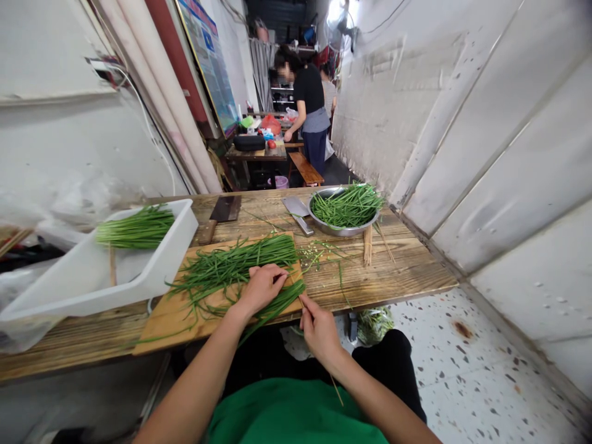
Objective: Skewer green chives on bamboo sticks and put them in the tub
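Note:
A loose pile of garlic chives [231, 265] lies across a wooden cutting board [178, 320]. My left hand [266, 287] is over the board's right end, its fingers closed on chives there; its fingertips are partly hidden. Just below it, a smaller bunch of chives [289, 297] has its cut ends lined up at the board's edge. My right hand [320, 330] pinches a thin bamboo skewer [337, 390], whose tip is at that bunch's ends and whose tail comes out below my wrist.
A metal bowl of chives [346, 206], bamboo skewers [367, 246] and a cleaver [296, 206] lie behind the board. Another dark-bladed cleaver [226, 208] is further left. A white tray [185, 231] with more chives stands at left. A person [312, 92] bends over a far table.

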`<control>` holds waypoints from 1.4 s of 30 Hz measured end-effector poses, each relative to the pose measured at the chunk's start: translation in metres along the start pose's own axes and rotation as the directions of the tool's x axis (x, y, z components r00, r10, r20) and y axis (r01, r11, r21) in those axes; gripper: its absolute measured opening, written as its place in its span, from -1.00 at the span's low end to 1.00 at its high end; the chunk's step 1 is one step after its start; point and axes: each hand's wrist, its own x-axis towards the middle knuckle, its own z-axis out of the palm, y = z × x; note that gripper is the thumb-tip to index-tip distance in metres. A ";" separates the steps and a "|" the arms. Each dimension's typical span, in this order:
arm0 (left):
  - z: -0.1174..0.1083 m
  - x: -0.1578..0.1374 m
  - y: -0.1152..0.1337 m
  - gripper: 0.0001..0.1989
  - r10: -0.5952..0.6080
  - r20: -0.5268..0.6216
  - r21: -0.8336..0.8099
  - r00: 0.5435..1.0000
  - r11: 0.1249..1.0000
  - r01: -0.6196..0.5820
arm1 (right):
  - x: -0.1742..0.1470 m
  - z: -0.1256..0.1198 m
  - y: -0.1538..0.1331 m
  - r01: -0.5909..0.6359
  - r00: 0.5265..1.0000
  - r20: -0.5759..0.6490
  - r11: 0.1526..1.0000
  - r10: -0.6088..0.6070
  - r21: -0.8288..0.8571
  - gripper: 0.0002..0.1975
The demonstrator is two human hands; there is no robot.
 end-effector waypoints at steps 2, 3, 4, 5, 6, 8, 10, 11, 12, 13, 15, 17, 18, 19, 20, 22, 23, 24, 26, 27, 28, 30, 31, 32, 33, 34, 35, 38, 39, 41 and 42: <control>0.000 0.000 0.000 -0.75 0.003 -0.004 -0.009 1.000 1.000 -0.003 | 0.000 0.000 0.000 -0.002 1.000 0.005 1.000 0.002 -0.004 -0.57; 0.000 -0.001 0.000 -0.75 0.005 -0.006 -0.012 1.000 1.000 -0.005 | 0.000 0.000 0.000 -0.004 1.000 0.007 1.000 0.004 -0.006 -0.57; 0.000 -0.001 0.000 -0.74 0.007 -0.008 -0.014 1.000 1.000 -0.008 | 0.000 0.000 0.000 -0.005 1.000 0.008 1.000 0.005 -0.010 -0.58; 0.000 -0.001 0.000 -0.74 0.009 -0.009 -0.014 1.000 1.000 -0.010 | 0.000 0.000 0.000 -0.007 1.000 0.008 1.000 0.007 -0.013 -0.58; 0.000 -0.002 0.000 -0.74 0.012 -0.010 -0.014 1.000 1.000 -0.012 | 0.000 0.000 0.000 -0.010 1.000 0.008 1.000 0.010 -0.016 -0.58; 0.000 -0.003 -0.001 -0.74 0.016 -0.010 -0.013 1.000 1.000 -0.016 | 0.000 0.001 0.001 -0.013 1.000 0.011 1.000 0.013 -0.020 -0.58; 0.000 -0.003 -0.002 -0.75 0.024 -0.012 -0.013 1.000 1.000 -0.024 | 0.000 0.001 0.001 -0.014 1.000 0.017 1.000 0.015 -0.025 -0.58; 0.000 -0.003 -0.002 -0.76 0.029 -0.015 -0.013 0.999 0.999 -0.029 | 0.000 0.001 0.001 -0.014 1.000 0.020 1.000 0.015 -0.027 -0.58; 0.001 -0.003 -0.003 -0.76 0.034 -0.018 -0.012 0.999 0.999 -0.035 | 0.000 0.001 0.000 -0.014 1.000 0.021 0.999 0.015 -0.029 -0.58; 0.001 -0.003 -0.004 -0.76 0.038 -0.021 -0.012 0.999 0.999 -0.039 | 0.000 0.001 0.000 -0.015 1.000 0.023 0.999 0.015 -0.032 -0.58; 0.000 -0.002 -0.005 -0.76 0.043 -0.025 -0.013 0.999 0.999 -0.043 | 0.000 0.001 0.000 -0.017 1.000 0.025 0.999 0.018 -0.037 -0.58; 0.000 -0.002 -0.004 -0.77 0.046 -0.027 -0.015 0.999 0.999 -0.047 | 0.001 0.001 0.000 -0.022 0.999 0.027 0.999 0.023 -0.040 -0.58; -0.001 -0.002 -0.003 -0.77 0.049 -0.028 -0.016 0.998 0.999 -0.049 | 0.001 0.001 0.000 -0.024 0.999 0.029 0.999 0.025 -0.040 -0.58; -0.001 -0.003 -0.002 -0.77 0.053 -0.028 -0.015 0.998 0.998 -0.053 | 0.001 0.001 0.000 -0.025 0.999 0.028 0.999 0.026 -0.039 -0.59; -0.001 -0.004 -0.001 -0.77 0.060 -0.025 -0.016 0.998 0.998 -0.060 | 0.001 0.001 0.000 -0.024 0.999 0.027 0.999 0.025 -0.037 -0.59; -0.003 -0.007 0.002 -0.77 0.092 0.004 -0.027 0.996 0.995 -0.092 | 0.002 0.002 0.000 -0.023 1.000 0.019 0.999 0.023 -0.031 -0.60; -0.004 -0.008 0.003 -0.77 0.116 0.030 -0.036 0.993 0.993 -0.115 | 0.002 0.002 0.000 -0.022 1.000 0.013 0.999 0.023 -0.028 -0.60; -0.005 -0.009 0.003 -0.77 0.140 0.057 -0.048 0.989 0.989 -0.137 | 0.002 0.002 0.000 -0.021 1.000 0.009 0.999 0.021 -0.024 -0.61; -0.007 -0.011 0.000 -0.75 0.160 0.086 -0.060 0.983 0.986 -0.155 | 0.001 0.003 0.000 -0.014 1.000 0.007 1.000 0.014 -0.014 -0.61; -0.008 -0.010 -0.003 -0.74 0.146 0.078 -0.054 0.986 0.988 -0.142 | 0.001 0.003 0.000 -0.009 1.000 0.007 1.000 0.009 -0.008 -0.61; -0.009 -0.009 -0.006 -0.74 0.121 0.058 -0.037 0.991 0.992 -0.119 | 0.001 0.004 0.000 -0.004 1.000 0.008 1.000 0.004 -0.002 -0.61; -0.009 -0.005 -0.013 -0.76 0.062 0.016 0.029 0.998 0.998 -0.062 | 0.000 0.005 0.001 -0.002 1.000 0.006 1.000 0.001 0.008 -0.61; -0.008 -0.002 -0.017 -0.77 0.036 0.004 0.075 0.999 0.997 -0.036 | 0.000 0.005 0.002 -0.002 1.000 0.004 1.000 0.002 0.010 -0.62; -0.006 0.001 -0.019 -0.79 0.014 0.001 0.125 1.000 0.992 -0.014 | 0.000 0.005 0.002 -0.003 1.000 0.000 1.000 0.003 0.010 -0.62; -0.005 0.004 -0.021 -0.80 -0.005 0.002 0.174 1.000 0.985 0.004 | 0.000 0.006 0.002 -0.003 1.000 -0.002 1.000 0.003 0.010 -0.62; -0.003 0.006 -0.022 -0.80 -0.020 0.003 0.216 1.000 0.976 0.019 | 0.000 0.005 0.002 -0.004 1.000 -0.002 1.000 0.004 0.006 -0.62; -0.001 0.008 -0.022 -0.80 -0.030 0.005 0.248 1.000 0.968 0.028 | 0.000 0.005 0.002 -0.006 1.000 -0.002 1.000 0.006 0.000 -0.62; 0.001 0.011 -0.020 -0.80 -0.024 0.013 0.283 1.000 0.959 0.020 | 0.000 0.003 0.000 -0.021 1.000 0.008 1.000 0.021 -0.021 -0.61; 0.000 0.012 -0.019 -0.81 -0.018 0.017 0.280 1.000 0.960 0.013 | 0.000 0.002 0.000 -0.025 1.000 0.012 0.999 0.025 -0.025 -0.60; -0.004 0.012 -0.015 -0.82 -0.017 0.019 0.266 1.000 0.964 0.011 | 0.000 0.002 0.000 -0.026 0.999 0.017 0.999 0.027 -0.024 -0.59; -0.006 0.012 -0.013 -0.82 -0.019 0.021 0.257 1.000 0.966 0.013 | 0.000 0.002 0.000 -0.025 1.000 0.019 0.999 0.025 -0.022 -0.59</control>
